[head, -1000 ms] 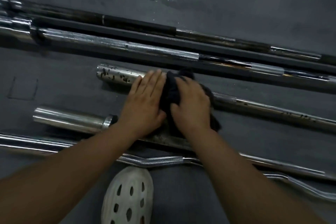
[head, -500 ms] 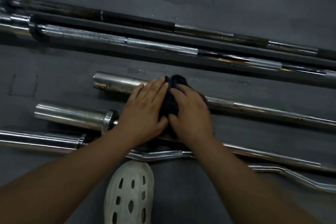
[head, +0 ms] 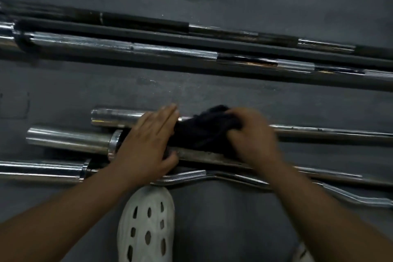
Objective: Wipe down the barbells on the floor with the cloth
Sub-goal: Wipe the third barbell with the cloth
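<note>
1. L hand (head: pixel 148 140): grip wide, fingers straight, flat on sleeve of chrome barbell (head: pixel 114 117), which lies on floor (head: pixel 63 83).
2. R hand (head: pixel 252 136): grip curled round black cloth (head: pixel 202 132), pressed on that bar's shaft, just beside L hand.
3. Other bars (head: pixel 174 51) lie alongside; white shoe (head: pixel 146 225) nearest the person.

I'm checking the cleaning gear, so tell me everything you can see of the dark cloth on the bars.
The cloth is black, soft-looking fabric, bunched into a crumpled wad, slightly blurred. It lies over the shaft of the chrome barbell and reaches down to the rusty bar nearer the person. The right hand grips its right side with curled fingers; the left hand lies flat against its left edge.
</note>
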A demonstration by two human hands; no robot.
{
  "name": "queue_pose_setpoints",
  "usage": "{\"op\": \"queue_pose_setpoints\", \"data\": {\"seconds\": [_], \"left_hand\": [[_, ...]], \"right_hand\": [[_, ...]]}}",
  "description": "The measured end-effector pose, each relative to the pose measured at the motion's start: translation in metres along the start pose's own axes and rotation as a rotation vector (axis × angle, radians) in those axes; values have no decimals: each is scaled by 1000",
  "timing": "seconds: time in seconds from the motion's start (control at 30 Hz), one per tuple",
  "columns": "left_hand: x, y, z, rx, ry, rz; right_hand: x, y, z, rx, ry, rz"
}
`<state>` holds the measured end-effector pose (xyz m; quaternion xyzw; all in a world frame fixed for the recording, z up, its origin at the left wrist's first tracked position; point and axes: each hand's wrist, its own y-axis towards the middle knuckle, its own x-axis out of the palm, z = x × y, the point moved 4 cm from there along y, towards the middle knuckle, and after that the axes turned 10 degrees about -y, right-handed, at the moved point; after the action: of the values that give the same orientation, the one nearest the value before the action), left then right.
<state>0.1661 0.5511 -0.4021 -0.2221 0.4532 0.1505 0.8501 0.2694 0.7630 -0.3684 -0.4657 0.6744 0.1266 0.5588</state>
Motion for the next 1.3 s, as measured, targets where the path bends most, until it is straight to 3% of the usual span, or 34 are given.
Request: {"op": "queue_pose_setpoints", "data": {"seconds": [0.07,0.17,0.23,0.3,0.37,0.43,0.5,0.57,0.6,0.63,0.73,0.8,0.9,0.97,1.03,1.1,1.17,1.23,1.3], "left_hand": [[6,-4,2,-4,-6,0],[17,11,1,-65,53,2],[8,39,-8,-114,51,13],[-9,68,-17,-129,19,21],[-23,78,-16,-69,17,62],[-20,68,-12,-8,43,99],[-5,56,-12,31,100,58],[6,56,-17,40,152,51],[6,60,-18,44,152,48],[4,65,-19,42,137,36],[-11,90,-24,19,55,31],[-23,101,-24,51,28,60],[-23,89,-25,143,72,156],[-9,72,-29,170,163,113],[-4,70,-34,139,197,82],[-10,85,-30,72,184,53],[-23,106,-28,12,136,44],[-32,114,-29,19,78,37],[-34,107,-35,47,62,48]], "right_hand": [[-33,-2,68,287,8,141],[-23,-9,90,409,1,254],[1,-9,68,519,197,347],[19,6,19,389,244,356],[27,22,-22,175,285,187],[17,35,-15,116,362,94],[-14,39,35,281,314,308],[-43,29,91,638,251,560],[-44,30,107,722,183,620],[-38,37,103,692,85,602],[10,43,23,383,-106,339],[29,40,-18,281,-196,289],[9,43,6,-6,-246,254],[-14,42,58,12,-236,241],[-29,43,98,262,-138,383],[-16,46,83,443,-56,436],[8,58,16,305,10,335],[30,59,-50,34,72,159],[27,56,-66,-132,95,112]]}}
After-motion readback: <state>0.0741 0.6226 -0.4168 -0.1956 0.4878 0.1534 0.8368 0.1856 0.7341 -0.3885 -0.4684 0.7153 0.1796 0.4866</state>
